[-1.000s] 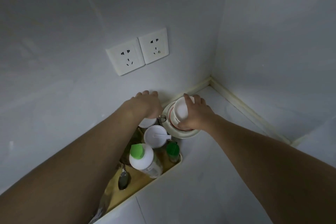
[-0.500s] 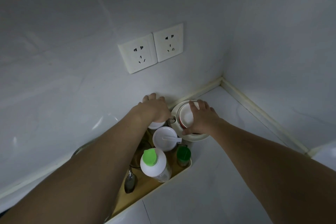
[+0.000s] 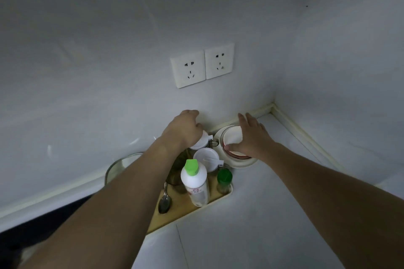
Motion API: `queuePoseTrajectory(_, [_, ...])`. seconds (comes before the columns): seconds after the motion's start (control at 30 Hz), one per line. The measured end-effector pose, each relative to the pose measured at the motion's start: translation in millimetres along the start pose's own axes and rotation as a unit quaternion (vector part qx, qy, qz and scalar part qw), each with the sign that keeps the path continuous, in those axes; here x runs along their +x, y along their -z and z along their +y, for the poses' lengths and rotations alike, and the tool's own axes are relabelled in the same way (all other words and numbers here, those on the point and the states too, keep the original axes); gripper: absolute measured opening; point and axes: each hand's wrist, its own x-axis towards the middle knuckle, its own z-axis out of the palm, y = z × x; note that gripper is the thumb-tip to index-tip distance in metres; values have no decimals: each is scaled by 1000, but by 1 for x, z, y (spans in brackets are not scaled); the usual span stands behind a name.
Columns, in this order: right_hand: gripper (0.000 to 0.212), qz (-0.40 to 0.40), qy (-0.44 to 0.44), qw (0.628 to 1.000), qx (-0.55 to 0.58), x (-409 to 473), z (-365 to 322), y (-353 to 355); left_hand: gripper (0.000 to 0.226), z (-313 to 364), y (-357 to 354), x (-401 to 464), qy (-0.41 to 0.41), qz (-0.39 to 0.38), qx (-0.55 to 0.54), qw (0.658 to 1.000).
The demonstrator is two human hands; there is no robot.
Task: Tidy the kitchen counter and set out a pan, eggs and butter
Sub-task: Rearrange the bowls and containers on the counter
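Kitchen counter (image 3: 251, 214): tidying underway. Left hand (image 3: 184, 130) curls over white-lidded jar (image 3: 202, 141); right hand (image 3: 251, 137), fingers spread, over stacked bowls (image 3: 232, 137). Pan, eggs, butter unseen.

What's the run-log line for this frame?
left hand: on white-lidded jar | right hand: fingers straight over bowl stack | tray: by wall

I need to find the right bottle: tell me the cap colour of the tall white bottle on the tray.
Bright green cap, seen clearly in the head view.
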Motion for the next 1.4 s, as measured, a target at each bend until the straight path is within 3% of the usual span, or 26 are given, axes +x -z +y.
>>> queuePoseTrajectory(0.23, [92, 102, 97, 989, 49, -41, -51, 50, 48, -27, 28, -80, 20, 119, 3, 993])
queuePoseTrajectory(0.47, [69, 129, 192, 969, 87, -86, -141, 76, 48, -70, 59, -158, 51, 232, 28, 971])
queuePoseTrajectory(0.63, [63, 107, 264, 953, 104, -120, -212, 66, 50, -116, 69, -224, 124, 280, 20, 952])
queuePoseTrajectory(0.93, [63, 35, 350, 931, 101, -208, -334, 17, 50, -199, 78, -371, 209, 301, 53, 929])
queuePoseTrajectory(1.4, [62, -44, 486, 865, 118, -394, -550, -59, 48, -340, 113, -640, 359, 378, 26, 853])
